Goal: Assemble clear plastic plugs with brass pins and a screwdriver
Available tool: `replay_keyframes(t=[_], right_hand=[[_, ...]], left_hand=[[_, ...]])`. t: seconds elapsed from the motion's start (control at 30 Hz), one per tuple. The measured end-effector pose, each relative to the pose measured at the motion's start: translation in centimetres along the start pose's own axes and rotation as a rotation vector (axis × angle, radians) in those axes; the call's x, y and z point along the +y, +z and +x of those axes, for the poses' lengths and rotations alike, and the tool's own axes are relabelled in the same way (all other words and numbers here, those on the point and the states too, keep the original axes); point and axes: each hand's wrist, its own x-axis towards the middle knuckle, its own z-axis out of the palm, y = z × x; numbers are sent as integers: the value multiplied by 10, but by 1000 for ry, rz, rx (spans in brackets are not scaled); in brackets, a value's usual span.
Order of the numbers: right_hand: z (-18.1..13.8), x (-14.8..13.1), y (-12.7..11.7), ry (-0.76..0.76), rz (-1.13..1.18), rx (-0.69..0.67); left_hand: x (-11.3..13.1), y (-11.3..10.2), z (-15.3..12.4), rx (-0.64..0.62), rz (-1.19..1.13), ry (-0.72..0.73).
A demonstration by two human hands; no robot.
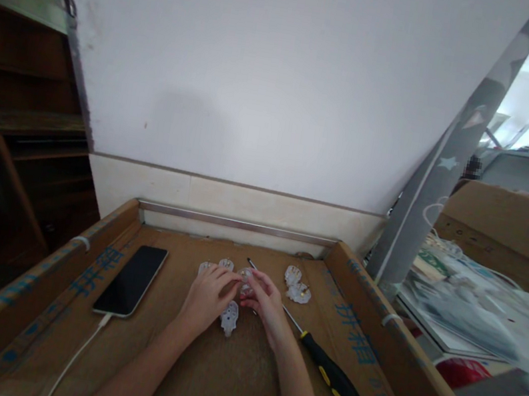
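My left hand (208, 294) and my right hand (264, 297) meet over the middle of a shallow cardboard tray (79, 275). Both pinch a small clear plastic piece (244, 278) between their fingertips. A similar white plastic part (229, 318) lies flat just below the hands. Two more small parts (217, 264) lie beyond my left hand, and another pair (296, 286) to the right of my right hand. A screwdriver (318, 359) with a black and yellow handle lies slanted under my right wrist, tip pointing to the far left.
A black phone (132, 280) lies screen up at the tray's left, with a white cable (76, 356) running toward me. Dark wooden shelves (27, 131) stand to the left. Cardboard boxes (512, 233) and plastic-wrapped papers (469, 307) pile up on the right. A white wall (262, 89) is behind.
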Motion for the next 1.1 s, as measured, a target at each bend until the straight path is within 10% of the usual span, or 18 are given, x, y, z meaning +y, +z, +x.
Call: replay_keyframes(t=[0.73, 1.1], right_hand=[[12, 3, -13, -144, 98, 313], [16, 12, -14, -71, 86, 169]], left_hand=[[0, 14, 17, -227, 110, -17], [6, -4, 14, 41, -35, -76]])
